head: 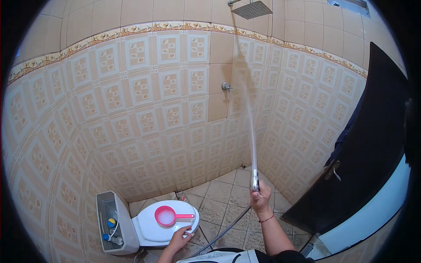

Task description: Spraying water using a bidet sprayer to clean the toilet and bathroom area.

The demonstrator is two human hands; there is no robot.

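My right hand (262,200) is wrapped around a chrome handheld bidet sprayer (254,180). A jet of water (252,138) shoots from it towards the tiled wall near the corner. From the sprayer a flexible metal hose (230,227) curves down to the left, past my body. My left hand (178,239) is over the front edge of the white toilet lid (148,219), holding nothing visible, fingers slightly apart. Whether it touches the lid is hard to tell. Just beyond those fingers, a pink plastic dipper (165,216) with whitish, sudsy liquid rests on the closed lid.
The toilet's cistern (128,227) stands uncovered, its float fittings (112,223) showing. A dark door (348,148) leans in from the right. On the wall are a shower valve (226,86) and, higher up, a square shower head (252,10). Stained tiles cover the floor (238,210).
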